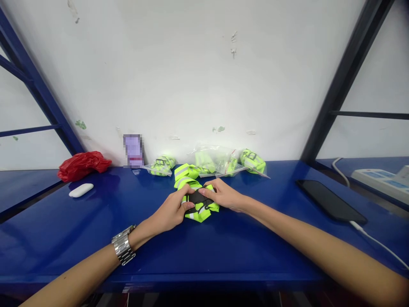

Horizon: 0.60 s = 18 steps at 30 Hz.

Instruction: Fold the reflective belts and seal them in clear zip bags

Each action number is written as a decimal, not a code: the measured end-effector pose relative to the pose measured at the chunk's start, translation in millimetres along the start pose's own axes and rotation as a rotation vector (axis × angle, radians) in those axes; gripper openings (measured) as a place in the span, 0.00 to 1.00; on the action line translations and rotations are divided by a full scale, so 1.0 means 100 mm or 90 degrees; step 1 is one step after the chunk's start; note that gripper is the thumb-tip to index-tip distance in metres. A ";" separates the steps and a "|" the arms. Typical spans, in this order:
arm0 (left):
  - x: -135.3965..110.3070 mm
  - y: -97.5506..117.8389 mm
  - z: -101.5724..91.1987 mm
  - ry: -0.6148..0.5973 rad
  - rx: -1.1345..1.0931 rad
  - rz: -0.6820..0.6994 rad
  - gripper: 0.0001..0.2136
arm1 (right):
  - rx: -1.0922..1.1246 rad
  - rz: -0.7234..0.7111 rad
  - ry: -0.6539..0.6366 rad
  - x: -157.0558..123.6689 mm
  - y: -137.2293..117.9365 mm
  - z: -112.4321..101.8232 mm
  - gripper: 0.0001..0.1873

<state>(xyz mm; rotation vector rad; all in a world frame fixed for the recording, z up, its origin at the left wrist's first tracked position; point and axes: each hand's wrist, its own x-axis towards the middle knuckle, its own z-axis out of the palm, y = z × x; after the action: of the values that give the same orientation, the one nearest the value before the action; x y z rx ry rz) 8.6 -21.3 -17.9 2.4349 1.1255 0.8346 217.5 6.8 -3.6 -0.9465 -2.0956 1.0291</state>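
Observation:
A neon yellow reflective vest (198, 215) with silver-grey strips and black parts lies bunched on the blue table, between my hands. My left hand (174, 208) is closed on its left side, thumb on the dark middle part. From the other side my right hand (223, 194) grips the upper right, with the thumb pressed on the black part. A loose striped band (187, 171) of the same yellow material trails away behind my fingers. Both hands' undersides are hidden. Behind the vest are clear plastic bags (220, 157) with more folded yellow items.
Along the wall stand a bagged yellow bundle (162, 164), another bundle (252, 161) and a blurred purple upright object (134, 150). To the left lie a red plastic bag (83, 165) and a white case (81, 190). A phone (330, 200) with a cable and a power strip (380, 181) are right.

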 end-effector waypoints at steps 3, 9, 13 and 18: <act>-0.05 0.02 0.04 0.040 0.088 0.070 0.07 | -0.002 0.035 0.005 0.01 -0.03 -0.01 0.20; -0.09 0.00 0.03 0.018 0.191 0.115 0.10 | -0.150 0.019 0.062 -0.02 0.05 0.07 0.16; -0.06 0.02 0.01 -0.018 0.298 0.105 0.10 | -0.258 -0.090 0.230 -0.03 0.15 0.16 0.13; -0.03 0.08 -0.07 -0.036 0.349 0.096 0.13 | -0.315 -0.291 0.140 -0.05 0.22 0.07 0.10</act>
<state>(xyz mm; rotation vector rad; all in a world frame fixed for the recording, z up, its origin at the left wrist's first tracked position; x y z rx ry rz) 7.2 -28.5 -9.5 2.9966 1.2950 0.5406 222.6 9.9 -26.7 -0.7035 -2.2646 0.1689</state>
